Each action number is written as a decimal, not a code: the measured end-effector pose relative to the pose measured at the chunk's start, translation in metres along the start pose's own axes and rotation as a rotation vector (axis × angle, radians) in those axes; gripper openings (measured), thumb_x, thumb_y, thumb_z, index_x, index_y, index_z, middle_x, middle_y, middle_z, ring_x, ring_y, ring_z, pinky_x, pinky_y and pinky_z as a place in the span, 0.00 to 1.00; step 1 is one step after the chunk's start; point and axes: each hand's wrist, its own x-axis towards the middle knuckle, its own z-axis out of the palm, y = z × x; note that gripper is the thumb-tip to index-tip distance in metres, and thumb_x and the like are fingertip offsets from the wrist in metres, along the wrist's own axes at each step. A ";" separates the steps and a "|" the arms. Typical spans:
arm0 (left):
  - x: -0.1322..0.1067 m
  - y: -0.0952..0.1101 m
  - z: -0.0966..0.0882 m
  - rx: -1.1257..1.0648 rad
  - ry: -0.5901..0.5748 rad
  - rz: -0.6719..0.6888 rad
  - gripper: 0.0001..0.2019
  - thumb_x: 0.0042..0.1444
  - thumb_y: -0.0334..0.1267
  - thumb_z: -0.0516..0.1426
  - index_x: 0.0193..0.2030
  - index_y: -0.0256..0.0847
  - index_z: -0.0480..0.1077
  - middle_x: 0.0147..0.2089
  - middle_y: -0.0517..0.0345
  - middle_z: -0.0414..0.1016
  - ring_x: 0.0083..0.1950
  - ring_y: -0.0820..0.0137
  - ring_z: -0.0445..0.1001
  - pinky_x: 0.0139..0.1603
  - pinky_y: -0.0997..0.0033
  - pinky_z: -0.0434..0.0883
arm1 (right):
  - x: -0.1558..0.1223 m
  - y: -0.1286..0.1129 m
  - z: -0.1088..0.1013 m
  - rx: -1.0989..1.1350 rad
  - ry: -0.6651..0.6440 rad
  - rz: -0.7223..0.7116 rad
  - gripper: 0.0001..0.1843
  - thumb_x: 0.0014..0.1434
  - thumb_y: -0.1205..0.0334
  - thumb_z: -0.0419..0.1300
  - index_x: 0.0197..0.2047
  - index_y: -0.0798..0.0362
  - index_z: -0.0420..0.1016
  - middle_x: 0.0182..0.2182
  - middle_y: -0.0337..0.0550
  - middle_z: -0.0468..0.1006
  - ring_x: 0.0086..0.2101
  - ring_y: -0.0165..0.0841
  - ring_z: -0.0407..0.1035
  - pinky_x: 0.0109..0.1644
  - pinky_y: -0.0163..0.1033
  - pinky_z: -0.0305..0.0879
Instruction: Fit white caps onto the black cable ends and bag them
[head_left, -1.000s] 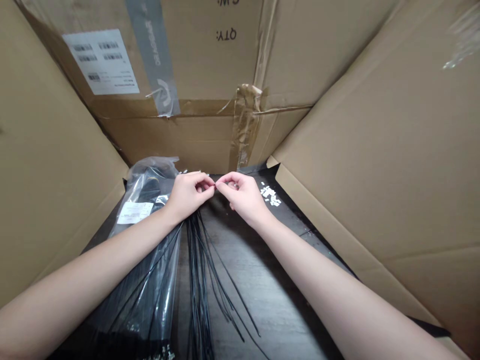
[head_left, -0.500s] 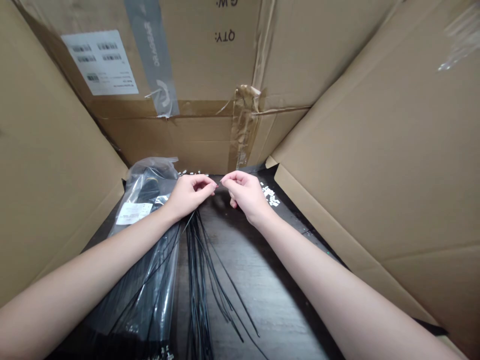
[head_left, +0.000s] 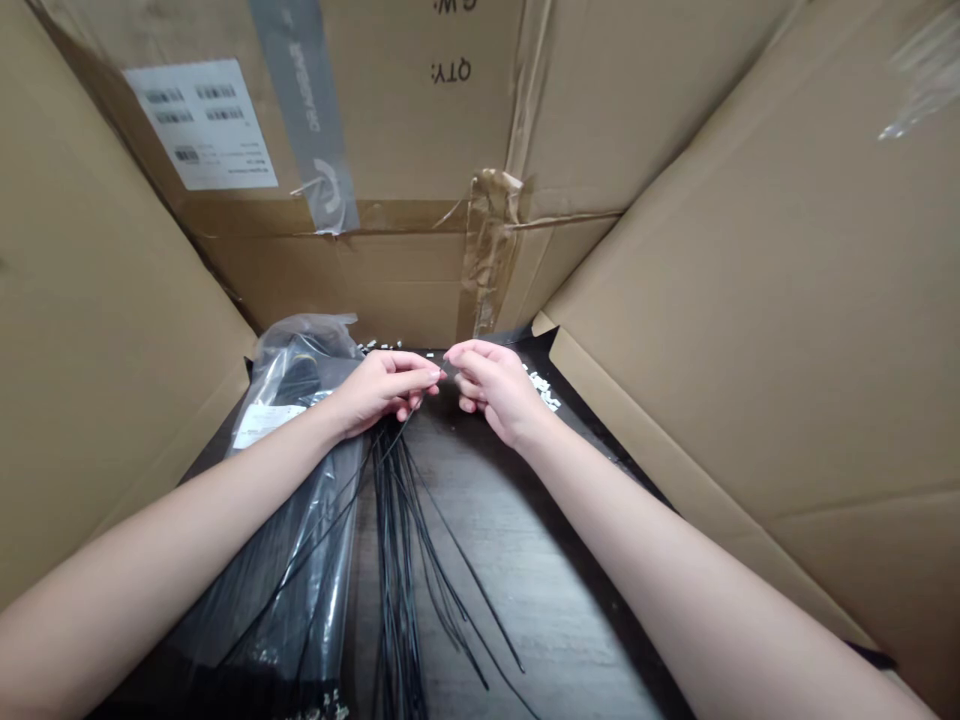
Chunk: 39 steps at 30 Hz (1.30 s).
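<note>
Brown cardboard box flaps (head_left: 750,330) are rising around a dark wooden tabletop (head_left: 517,560), with a clear plastic bag (head_left: 300,350) lying at eight o'clock. Black cable ties (head_left: 394,560) are fanning toward six o'clock from beneath the left hand (head_left: 382,388). That hand and the right hand (head_left: 495,388) are curling at center, fingertips nearly meeting; any grasp cannot be told. Tiny white bits (head_left: 544,390) are lying at two o'clock. Slow fingertip control would suit these thin ties.
</note>
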 end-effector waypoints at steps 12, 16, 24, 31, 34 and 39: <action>-0.002 0.001 0.001 -0.052 -0.045 -0.033 0.17 0.44 0.45 0.71 0.34 0.35 0.77 0.31 0.56 0.77 0.30 0.74 0.75 0.26 0.77 0.74 | 0.000 -0.002 -0.002 -0.040 -0.092 0.004 0.09 0.43 0.61 0.66 0.28 0.54 0.72 0.12 0.25 0.59 0.14 0.19 0.45 0.17 0.29 0.49; -0.001 0.002 0.001 -0.041 0.026 -0.011 0.17 0.44 0.46 0.71 0.33 0.35 0.76 0.30 0.56 0.77 0.29 0.75 0.75 0.26 0.78 0.73 | -0.001 -0.002 0.000 -0.088 -0.097 -0.017 0.10 0.44 0.59 0.67 0.29 0.55 0.75 0.13 0.27 0.60 0.15 0.19 0.46 0.17 0.29 0.49; 0.002 0.000 -0.001 0.034 0.094 0.039 0.17 0.44 0.46 0.70 0.35 0.36 0.76 0.30 0.57 0.77 0.28 0.75 0.73 0.25 0.78 0.70 | -0.001 -0.002 -0.001 -0.126 -0.070 -0.035 0.11 0.46 0.58 0.67 0.31 0.55 0.75 0.13 0.26 0.58 0.14 0.20 0.46 0.16 0.29 0.50; 0.003 -0.002 -0.001 0.117 0.121 0.106 0.13 0.45 0.44 0.68 0.33 0.37 0.76 0.28 0.60 0.74 0.27 0.76 0.70 0.21 0.80 0.65 | 0.001 0.002 -0.001 -0.206 -0.067 -0.113 0.11 0.46 0.56 0.67 0.30 0.55 0.75 0.18 0.29 0.65 0.15 0.20 0.50 0.15 0.30 0.52; 0.003 -0.001 0.000 0.142 0.151 0.133 0.12 0.45 0.42 0.68 0.31 0.36 0.76 0.24 0.62 0.71 0.25 0.77 0.67 0.20 0.80 0.64 | 0.001 0.002 -0.002 -0.259 -0.067 -0.144 0.11 0.47 0.56 0.67 0.30 0.55 0.75 0.19 0.30 0.66 0.15 0.20 0.52 0.15 0.30 0.52; 0.002 -0.001 0.000 0.149 0.125 0.150 0.09 0.45 0.40 0.68 0.30 0.37 0.77 0.20 0.65 0.67 0.21 0.79 0.62 0.20 0.78 0.61 | 0.000 0.000 -0.002 -0.356 -0.055 -0.168 0.10 0.49 0.56 0.66 0.30 0.55 0.76 0.19 0.32 0.68 0.13 0.21 0.53 0.15 0.31 0.50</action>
